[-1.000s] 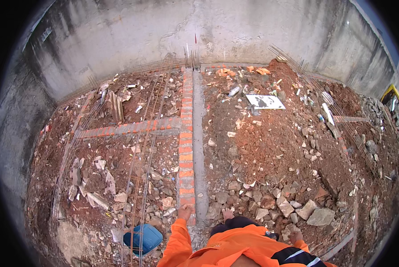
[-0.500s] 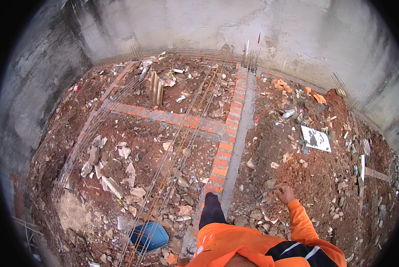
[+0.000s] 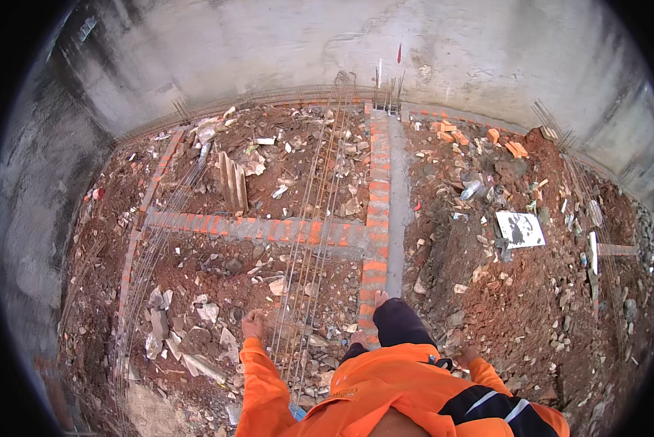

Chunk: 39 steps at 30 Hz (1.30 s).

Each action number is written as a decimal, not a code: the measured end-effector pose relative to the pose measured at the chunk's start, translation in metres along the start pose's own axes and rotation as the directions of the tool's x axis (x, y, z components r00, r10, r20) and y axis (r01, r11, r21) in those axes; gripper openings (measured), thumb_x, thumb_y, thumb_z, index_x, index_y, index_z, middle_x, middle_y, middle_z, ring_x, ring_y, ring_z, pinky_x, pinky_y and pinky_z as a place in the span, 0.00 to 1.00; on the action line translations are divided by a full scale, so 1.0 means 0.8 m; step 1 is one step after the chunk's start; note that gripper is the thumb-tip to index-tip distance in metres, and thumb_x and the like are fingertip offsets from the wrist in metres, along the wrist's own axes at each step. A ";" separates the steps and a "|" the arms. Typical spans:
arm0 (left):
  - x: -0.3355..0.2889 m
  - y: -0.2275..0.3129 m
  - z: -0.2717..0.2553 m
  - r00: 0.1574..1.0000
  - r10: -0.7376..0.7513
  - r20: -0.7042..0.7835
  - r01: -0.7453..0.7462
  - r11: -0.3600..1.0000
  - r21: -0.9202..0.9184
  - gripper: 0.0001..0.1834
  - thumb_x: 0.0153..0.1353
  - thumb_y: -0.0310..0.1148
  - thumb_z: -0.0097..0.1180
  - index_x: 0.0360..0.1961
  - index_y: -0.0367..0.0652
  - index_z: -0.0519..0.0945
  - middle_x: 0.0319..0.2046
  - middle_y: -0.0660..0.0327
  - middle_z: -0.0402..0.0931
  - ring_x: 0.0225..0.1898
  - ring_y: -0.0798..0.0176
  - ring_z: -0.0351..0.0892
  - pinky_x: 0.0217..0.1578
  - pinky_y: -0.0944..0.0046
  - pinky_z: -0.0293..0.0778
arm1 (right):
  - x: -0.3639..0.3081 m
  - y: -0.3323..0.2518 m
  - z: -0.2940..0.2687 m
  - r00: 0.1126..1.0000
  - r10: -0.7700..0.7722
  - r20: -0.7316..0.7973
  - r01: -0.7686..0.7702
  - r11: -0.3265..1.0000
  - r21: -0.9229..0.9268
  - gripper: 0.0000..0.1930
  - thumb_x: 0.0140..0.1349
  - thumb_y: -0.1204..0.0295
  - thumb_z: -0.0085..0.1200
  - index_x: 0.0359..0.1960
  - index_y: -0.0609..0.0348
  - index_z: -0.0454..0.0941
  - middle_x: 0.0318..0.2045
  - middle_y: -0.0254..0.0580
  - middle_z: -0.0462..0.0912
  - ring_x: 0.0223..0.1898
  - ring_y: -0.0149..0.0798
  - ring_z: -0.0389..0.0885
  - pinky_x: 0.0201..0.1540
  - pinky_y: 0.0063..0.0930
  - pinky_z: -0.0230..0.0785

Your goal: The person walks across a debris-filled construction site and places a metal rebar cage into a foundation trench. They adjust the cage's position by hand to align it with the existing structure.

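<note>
My left hand is out to the left over rubble, beside a long cage of rusty steel rebar. Its fingers are loosely bent, and I see nothing in them. Low on the right, my right hand hangs near my hip above stony soil, partly blurred, with nothing visible in it. Both arms are in orange sleeves. My bare feet are on a low brick wall that runs away from me, with a grey mortar strip along its right side.
A brick cross wall joins from the left. More rebar lies farther left. Broken stones, a corrugated piece, a white board with dark marks and loose orange bricks lie on the red soil. A concrete wall stands behind.
I have stepped forward along the brick wall, one foot now ahead of the other. My left hand has come into view; my right hand has drawn back toward my body. The blue container is mostly hidden.
</note>
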<state>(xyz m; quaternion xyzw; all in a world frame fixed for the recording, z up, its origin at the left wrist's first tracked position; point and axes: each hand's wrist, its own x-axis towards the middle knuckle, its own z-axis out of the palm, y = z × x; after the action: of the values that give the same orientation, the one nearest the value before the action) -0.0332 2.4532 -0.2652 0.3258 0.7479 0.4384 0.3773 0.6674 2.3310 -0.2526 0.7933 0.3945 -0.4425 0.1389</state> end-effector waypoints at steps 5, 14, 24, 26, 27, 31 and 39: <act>0.092 -0.043 0.102 0.988 -0.139 0.071 0.146 0.983 -0.112 0.08 0.60 0.31 0.51 0.32 0.44 0.82 0.22 0.64 0.78 0.23 0.71 0.74 0.26 0.70 0.71 | 0.117 0.037 -0.032 1.000 0.002 -0.022 0.003 0.973 0.232 0.26 0.51 0.59 0.61 0.49 0.63 0.76 0.36 0.51 0.83 0.38 0.45 0.83 0.40 0.34 0.74; -0.004 -0.064 0.261 0.648 -0.587 0.484 0.183 0.738 0.650 0.11 0.61 0.32 0.46 0.40 0.47 0.80 0.33 0.57 0.81 0.27 0.62 0.80 0.26 0.64 0.76 | 0.217 -0.221 -0.213 0.988 -0.151 -0.043 0.155 0.980 0.126 0.15 0.58 0.66 0.53 0.45 0.60 0.77 0.27 0.45 0.81 0.29 0.37 0.80 0.34 0.31 0.72; 0.253 0.150 0.351 0.804 -0.564 0.189 0.587 0.803 -0.100 0.05 0.61 0.30 0.52 0.32 0.41 0.78 0.30 0.57 0.80 0.25 0.64 0.79 0.19 0.70 0.71 | 0.314 -0.534 -0.524 0.790 -0.558 -0.256 0.533 0.830 -0.163 0.17 0.55 0.62 0.55 0.44 0.56 0.79 0.34 0.51 0.82 0.37 0.50 0.81 0.42 0.37 0.72; 0.297 0.144 0.354 0.837 -0.524 0.156 0.544 0.826 -0.144 0.04 0.60 0.29 0.53 0.31 0.42 0.78 0.28 0.58 0.80 0.25 0.64 0.79 0.19 0.69 0.71 | 0.331 -0.593 -0.551 0.777 -0.556 -0.295 0.569 0.821 -0.051 0.14 0.54 0.64 0.54 0.41 0.52 0.80 0.34 0.51 0.81 0.37 0.54 0.80 0.44 0.40 0.72; 0.314 0.132 0.355 0.850 -0.508 0.137 0.526 0.834 -0.169 0.03 0.60 0.29 0.54 0.30 0.43 0.78 0.28 0.59 0.80 0.25 0.64 0.78 0.18 0.68 0.70 | 0.339 -0.618 -0.556 0.761 -0.597 -0.254 0.603 0.795 -0.062 0.15 0.54 0.64 0.55 0.43 0.55 0.79 0.35 0.51 0.82 0.37 0.51 0.80 0.43 0.38 0.72; 0.400 0.075 0.344 0.720 -0.403 0.565 0.669 0.621 -0.409 0.08 0.60 0.38 0.53 0.31 0.46 0.79 0.27 0.60 0.80 0.28 0.62 0.79 0.22 0.63 0.73 | 0.424 -0.662 -0.556 0.692 -0.699 -0.180 0.700 0.711 -0.068 0.17 0.55 0.66 0.56 0.45 0.60 0.78 0.35 0.49 0.83 0.34 0.47 0.81 0.40 0.34 0.72; 0.589 0.184 0.543 0.637 -0.394 0.662 -0.349 0.618 0.704 0.10 0.59 0.38 0.51 0.37 0.46 0.80 0.30 0.65 0.81 0.34 0.65 0.80 0.39 0.61 0.76 | 0.574 -0.379 -0.555 0.986 0.158 0.051 -0.166 0.928 0.333 0.19 0.52 0.60 0.59 0.46 0.48 0.80 0.33 0.45 0.84 0.36 0.39 0.83 0.38 0.34 0.75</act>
<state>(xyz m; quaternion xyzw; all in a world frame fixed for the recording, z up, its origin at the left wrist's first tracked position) 0.1223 3.0764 -0.4078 0.5989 0.6282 -0.1234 0.4812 0.8400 3.0119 -0.3331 0.8301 0.2446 -0.4994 0.0424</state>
